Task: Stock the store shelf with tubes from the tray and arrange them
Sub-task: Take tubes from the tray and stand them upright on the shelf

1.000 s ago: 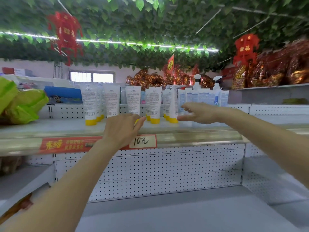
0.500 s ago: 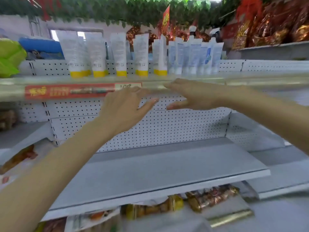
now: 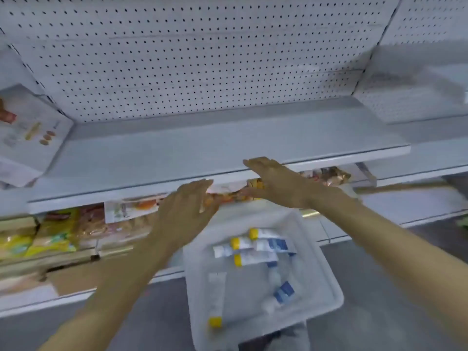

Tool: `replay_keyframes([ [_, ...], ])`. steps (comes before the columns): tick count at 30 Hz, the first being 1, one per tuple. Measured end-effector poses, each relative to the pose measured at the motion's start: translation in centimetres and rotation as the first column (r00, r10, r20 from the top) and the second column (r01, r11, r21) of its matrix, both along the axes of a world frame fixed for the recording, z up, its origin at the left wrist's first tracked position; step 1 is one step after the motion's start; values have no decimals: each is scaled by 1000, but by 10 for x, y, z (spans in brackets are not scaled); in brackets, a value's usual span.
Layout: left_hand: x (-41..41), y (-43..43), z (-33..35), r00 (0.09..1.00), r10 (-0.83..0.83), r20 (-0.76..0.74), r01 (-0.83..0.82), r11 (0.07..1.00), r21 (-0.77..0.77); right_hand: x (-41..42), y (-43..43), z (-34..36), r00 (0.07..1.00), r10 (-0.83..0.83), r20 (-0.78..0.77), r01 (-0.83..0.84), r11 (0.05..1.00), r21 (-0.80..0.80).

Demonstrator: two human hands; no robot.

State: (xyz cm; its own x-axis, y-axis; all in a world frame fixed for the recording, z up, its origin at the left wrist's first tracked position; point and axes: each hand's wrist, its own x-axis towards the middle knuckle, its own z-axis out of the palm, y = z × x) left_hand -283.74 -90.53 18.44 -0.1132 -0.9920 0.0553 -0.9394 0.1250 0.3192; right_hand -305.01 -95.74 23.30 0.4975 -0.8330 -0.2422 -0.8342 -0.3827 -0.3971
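Both hands are out flat with fingers straight, holding nothing: left hand (image 3: 186, 211) and right hand (image 3: 276, 183) hover in front of the shelf (image 3: 202, 145) edge, above the tray (image 3: 326, 279). The tubes (image 3: 253, 249) lie loose in the tray (pretty blurry, some yellow caps, some blue labels). Snack packs (image 3: 53, 231) sit lower left.

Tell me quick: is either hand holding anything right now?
Left hand: open, fingers straight, holding nothing.
Right hand: open, fingers straight, holding nothing.
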Motion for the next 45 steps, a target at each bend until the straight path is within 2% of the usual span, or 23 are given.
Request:
replay_keyframes([
  [3,3,27,-72,980,162,-119,-127,958,258,0,14,-68,993,-115,28,105,967,230],
  [6,8,64,-133,845,460,-271,-271,807,524,-2,36,-143,959,-282,2,244,836,492],
  [8,12,89,-165,720,651,-241,-389,666,636,-4,54,-192,939,-335,-80,311,726,613],
  [11,17,119,-196,582,803,-131,-509,484,712,-3,80,-245,883,-444,-150,397,539,743],
  [15,18,147,-221,364,927,-87,-510,277,815,11,106,-297,745,-635,-205,466,275,841],
  [19,13,165,-238,209,975,-70,-400,151,904,42,129,-329,772,-602,-206,393,197,898],
  [23,6,162,-233,112,985,-129,-319,159,934,74,134,-353,731,-663,-161,387,209,898],
  [29,6,153,-222,76,980,-185,-237,198,951,98,132,-378,482,-845,-232,491,41,870],
  [36,2,147,-217,59,982,-179,-236,188,953,109,136,-393,453,-865,-215,447,12,894],
  [38,1,145,-216,131,968,-212,-342,245,907,105,133,-386,409,-883,-231,406,-51,912],
  [40,1,140,-215,310,920,-240,-505,373,779,98,130,-369,297,-929,-221,301,-128,945],
  [42,-2,130,-211,418,857,-302,-535,501,680,85,128,-347,227,-956,-186,194,-142,971],
  [43,-5,124,-210,419,840,-345,-502,531,683,75,128,-335,224,-962,-157,155,-123,980],
  [45,-16,111,-208,323,848,-420,-387,524,759,56,130,-312,275,-957,-91,101,-65,993],
])
